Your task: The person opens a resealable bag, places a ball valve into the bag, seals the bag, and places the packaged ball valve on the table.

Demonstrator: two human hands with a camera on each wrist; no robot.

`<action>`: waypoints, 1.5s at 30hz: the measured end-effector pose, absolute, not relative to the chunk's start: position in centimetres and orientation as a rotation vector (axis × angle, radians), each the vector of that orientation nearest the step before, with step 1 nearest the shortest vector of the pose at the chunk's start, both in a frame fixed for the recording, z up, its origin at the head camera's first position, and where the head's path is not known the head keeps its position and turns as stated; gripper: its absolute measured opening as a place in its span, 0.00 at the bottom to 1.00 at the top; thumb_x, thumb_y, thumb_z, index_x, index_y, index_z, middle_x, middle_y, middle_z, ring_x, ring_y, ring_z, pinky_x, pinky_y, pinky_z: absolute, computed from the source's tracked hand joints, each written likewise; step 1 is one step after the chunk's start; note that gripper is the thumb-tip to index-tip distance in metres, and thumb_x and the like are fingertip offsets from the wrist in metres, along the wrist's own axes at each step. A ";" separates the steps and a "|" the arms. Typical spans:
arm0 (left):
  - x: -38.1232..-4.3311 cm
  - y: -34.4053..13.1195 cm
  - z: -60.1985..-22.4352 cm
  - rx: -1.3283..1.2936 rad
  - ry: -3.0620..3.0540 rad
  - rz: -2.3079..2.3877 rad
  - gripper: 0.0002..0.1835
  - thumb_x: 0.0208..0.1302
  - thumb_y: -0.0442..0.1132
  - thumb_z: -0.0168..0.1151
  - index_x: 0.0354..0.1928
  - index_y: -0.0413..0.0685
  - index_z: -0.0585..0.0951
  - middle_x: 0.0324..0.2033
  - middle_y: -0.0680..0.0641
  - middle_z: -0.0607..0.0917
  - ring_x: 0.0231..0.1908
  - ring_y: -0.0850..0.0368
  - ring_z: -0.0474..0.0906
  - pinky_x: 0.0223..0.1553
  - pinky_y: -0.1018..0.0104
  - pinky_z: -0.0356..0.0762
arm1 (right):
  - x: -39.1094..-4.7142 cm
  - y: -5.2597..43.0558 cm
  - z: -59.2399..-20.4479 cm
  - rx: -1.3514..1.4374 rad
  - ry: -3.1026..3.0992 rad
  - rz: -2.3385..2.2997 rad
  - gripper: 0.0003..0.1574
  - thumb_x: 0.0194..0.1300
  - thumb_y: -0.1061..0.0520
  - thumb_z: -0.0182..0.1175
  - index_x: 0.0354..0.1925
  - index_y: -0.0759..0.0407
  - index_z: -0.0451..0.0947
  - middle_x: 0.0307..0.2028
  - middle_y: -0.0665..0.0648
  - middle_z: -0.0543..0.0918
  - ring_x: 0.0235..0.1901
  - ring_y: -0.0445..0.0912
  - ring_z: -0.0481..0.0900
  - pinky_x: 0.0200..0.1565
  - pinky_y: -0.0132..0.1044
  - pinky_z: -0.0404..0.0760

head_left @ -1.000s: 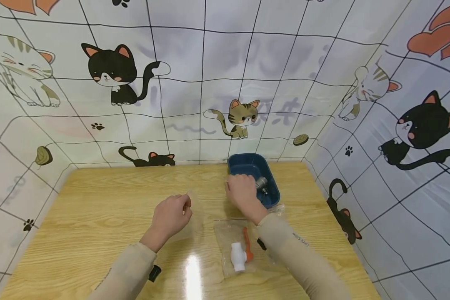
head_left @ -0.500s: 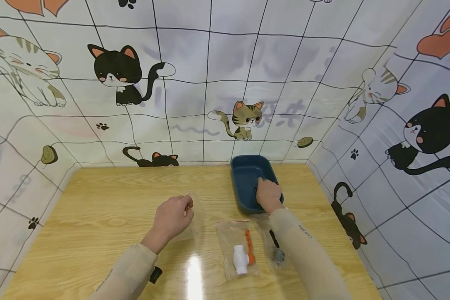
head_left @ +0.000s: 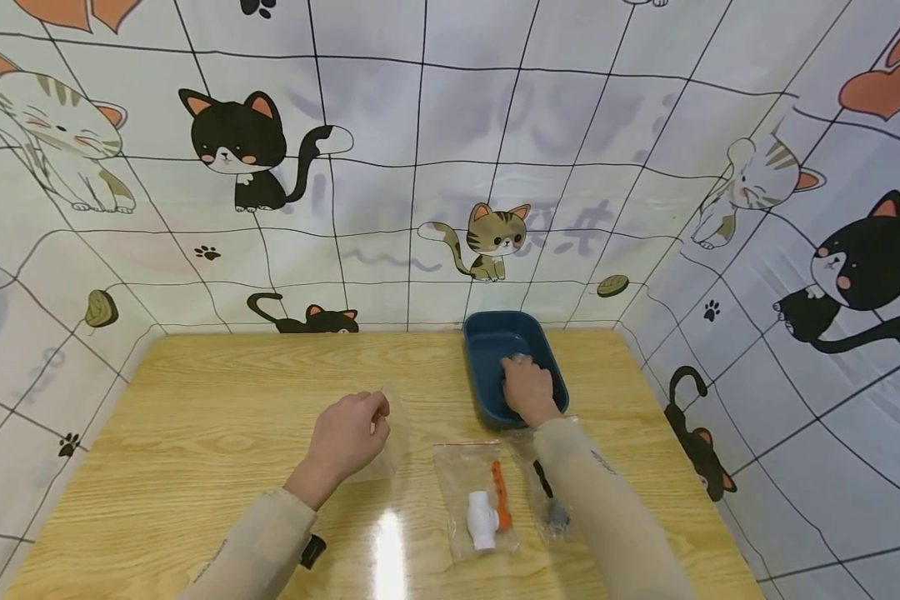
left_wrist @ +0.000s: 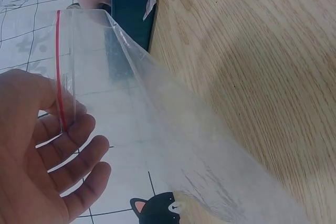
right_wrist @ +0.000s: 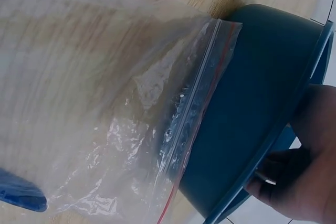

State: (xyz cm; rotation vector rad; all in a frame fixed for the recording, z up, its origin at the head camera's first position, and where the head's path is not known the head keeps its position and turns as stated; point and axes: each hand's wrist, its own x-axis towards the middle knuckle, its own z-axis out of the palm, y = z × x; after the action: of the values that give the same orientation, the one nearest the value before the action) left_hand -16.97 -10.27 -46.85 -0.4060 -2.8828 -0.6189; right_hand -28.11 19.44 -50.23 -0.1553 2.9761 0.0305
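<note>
My left hand (head_left: 343,437) pinches a clear zip bag (left_wrist: 152,119) by its red-striped top edge; the bag hangs flat with nothing visible inside. My right hand (head_left: 528,390) reaches down into a dark blue plastic bin (head_left: 480,367) at the back right of the table. Its fingers curl round a small silver-grey metal part (head_left: 521,358), mostly covered by the hand. In the right wrist view the bin's wall (right_wrist: 247,98) hides much of the fingers.
In front of the bin lies a zip bag with a white valve (head_left: 482,521) and its orange handle (head_left: 501,496). Beside it, partly under my right forearm, another bag holds a grey-blue part (head_left: 557,514) with a black handle. Patterned cloth walls (head_left: 375,192) border the wooden table (head_left: 232,400).
My right hand has moved from the bin's left side down into it, over the metal part, then slightly left. My left hand keeps its hold on the bag.
</note>
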 end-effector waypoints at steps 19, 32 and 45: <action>-17.0 -10.4 -46.7 -0.400 -2.861 -0.608 0.04 0.59 0.36 0.60 0.31 0.55 0.81 0.23 0.58 0.79 0.21 0.63 0.66 0.19 0.69 0.64 | -28.5 19.6 -51.0 -0.254 2.975 0.003 0.22 0.74 0.60 0.50 0.63 0.48 0.73 0.62 0.70 0.65 0.48 0.63 0.77 0.48 0.60 0.75; -16.9 -10.6 -46.6 -0.400 -2.853 -0.618 0.04 0.59 0.35 0.60 0.32 0.54 0.81 0.24 0.58 0.79 0.21 0.64 0.65 0.20 0.69 0.64 | -28.1 17.0 -51.3 -0.250 3.004 -0.026 0.37 0.67 0.56 0.60 0.69 0.60 0.58 0.63 0.66 0.68 0.52 0.60 0.78 0.56 0.58 0.73; -16.9 -10.6 -46.6 -0.406 -2.857 -0.630 0.04 0.59 0.35 0.60 0.31 0.55 0.80 0.23 0.58 0.78 0.21 0.64 0.65 0.20 0.69 0.64 | -28.1 16.4 -52.0 -0.058 3.055 0.013 0.21 0.69 0.50 0.58 0.51 0.63 0.75 0.42 0.63 0.82 0.41 0.58 0.82 0.45 0.52 0.81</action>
State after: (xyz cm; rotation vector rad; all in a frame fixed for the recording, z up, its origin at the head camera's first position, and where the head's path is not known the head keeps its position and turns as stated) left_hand -16.88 -10.65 -46.63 -0.4061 -2.8566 -0.6296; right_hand -28.11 16.38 -52.00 -0.0585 3.0550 0.0126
